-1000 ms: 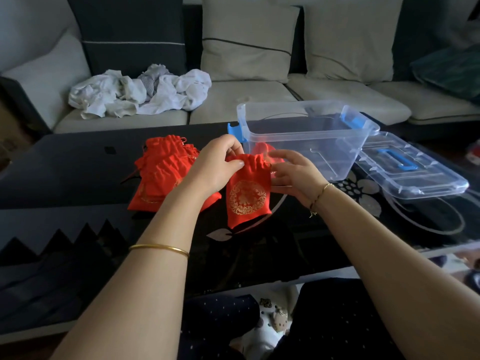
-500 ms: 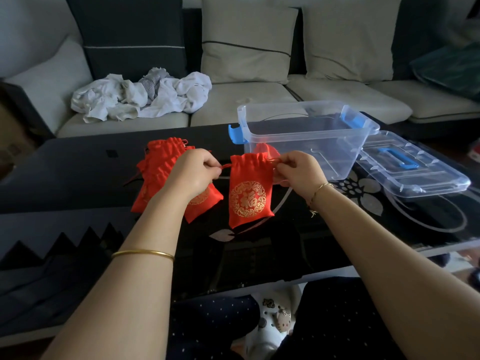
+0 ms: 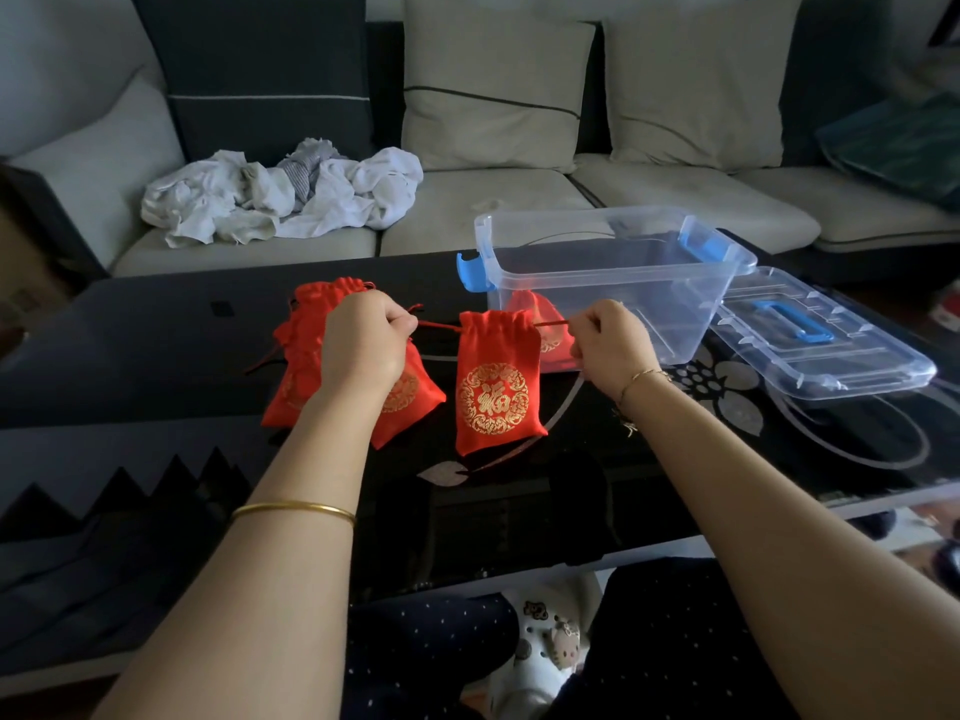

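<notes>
The drawstring pouch (image 3: 496,387) at centre frame is red with a round gold emblem. The pouch pile (image 3: 301,345) left of it is the same red. The storage box (image 3: 649,304) is clear with blue latches; its lid (image 3: 857,356) has a blue handle. The table (image 3: 156,345) seems black with pale flowers.

the left hand (image 3: 368,341) and the right hand (image 3: 609,339) each pinch an end of the red drawstring (image 3: 439,325), stretched sideways from the gathered neck of a red pouch (image 3: 493,383) with a gold round emblem. the pouch lies on the dark glass table (image 3: 156,356). a heap of red pouches (image 3: 311,324) lies under the left hand. a clear plastic box (image 3: 613,272) with blue latches stands behind the right hand, one more pouch inside. its lid (image 3: 826,340) lies to the right. crumpled white cloths (image 3: 280,192) lie on the sofa (image 3: 519,200).
</notes>
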Available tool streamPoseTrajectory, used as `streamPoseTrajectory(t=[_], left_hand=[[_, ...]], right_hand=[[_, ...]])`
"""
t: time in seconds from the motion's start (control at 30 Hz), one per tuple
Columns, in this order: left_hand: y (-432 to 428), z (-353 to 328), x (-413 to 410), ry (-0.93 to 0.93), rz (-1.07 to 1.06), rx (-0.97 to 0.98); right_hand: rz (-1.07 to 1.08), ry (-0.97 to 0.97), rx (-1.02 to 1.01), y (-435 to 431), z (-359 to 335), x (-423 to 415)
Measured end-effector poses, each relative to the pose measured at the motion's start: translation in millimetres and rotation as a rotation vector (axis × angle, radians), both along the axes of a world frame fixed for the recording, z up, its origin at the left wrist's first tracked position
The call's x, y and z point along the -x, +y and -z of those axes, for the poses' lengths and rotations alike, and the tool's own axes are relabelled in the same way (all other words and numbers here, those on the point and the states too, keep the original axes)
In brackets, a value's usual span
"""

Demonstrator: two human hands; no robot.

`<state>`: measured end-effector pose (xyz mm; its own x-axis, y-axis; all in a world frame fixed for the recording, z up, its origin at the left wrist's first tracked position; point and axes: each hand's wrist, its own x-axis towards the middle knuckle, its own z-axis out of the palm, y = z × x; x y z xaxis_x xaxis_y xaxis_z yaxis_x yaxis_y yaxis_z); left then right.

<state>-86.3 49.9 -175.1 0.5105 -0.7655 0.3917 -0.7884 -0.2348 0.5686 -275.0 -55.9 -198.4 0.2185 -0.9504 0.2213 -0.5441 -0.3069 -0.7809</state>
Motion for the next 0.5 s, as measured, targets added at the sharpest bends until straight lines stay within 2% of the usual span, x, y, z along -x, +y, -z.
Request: streamPoseTrajectory(t=[0.1,0.17,0.2,0.27,0.3,0.33,0.37,0.43,0.5], left_hand=[[0.0,-0.4,4.1,-0.014,-0.073,-0.067],[-2.2,-0.2,1.0,0.127,-0.131,-0.073],[-3.9,-0.1,-2.2,0.302,-0.166,-0.031],[-5.6,-4.7,-5.4,0.857,-0.236,0.108],[-5.0,-7.4,-3.0,1.116,-0.245,0.171],[-4.7,-9.8,0.0,1.287,-0.239,0.229],[-5.2,-11.7,2.9,1.367,-0.215,0.281],[-6.9,-15.3,8.9,1.401,-0.076,0.373],[-7.0,-21.4,17.6,1.392,0.149,0.401]], right_hand=[[-0.022,-0.404,-0.409,2.6,-1.7,-2.3],[0.012,-0.722,-0.678,0.5,-4.2,1.0],[0.044,-0.86,-0.795,-2.3,-4.9,4.3],[0.111,-1.044,-0.945,-7.8,-4.8,9.9],[0.133,-1.095,-0.976,-9.1,-4.2,10.3],[0.145,-1.123,-0.974,-8.2,-4.5,9.2],[0.156,-1.12,-0.932,-7.4,-5.3,6.8],[0.169,-1.028,-0.77,-3.1,-11.2,2.1],[0.116,-0.924,-0.59,3.4,-21.0,-0.6]])
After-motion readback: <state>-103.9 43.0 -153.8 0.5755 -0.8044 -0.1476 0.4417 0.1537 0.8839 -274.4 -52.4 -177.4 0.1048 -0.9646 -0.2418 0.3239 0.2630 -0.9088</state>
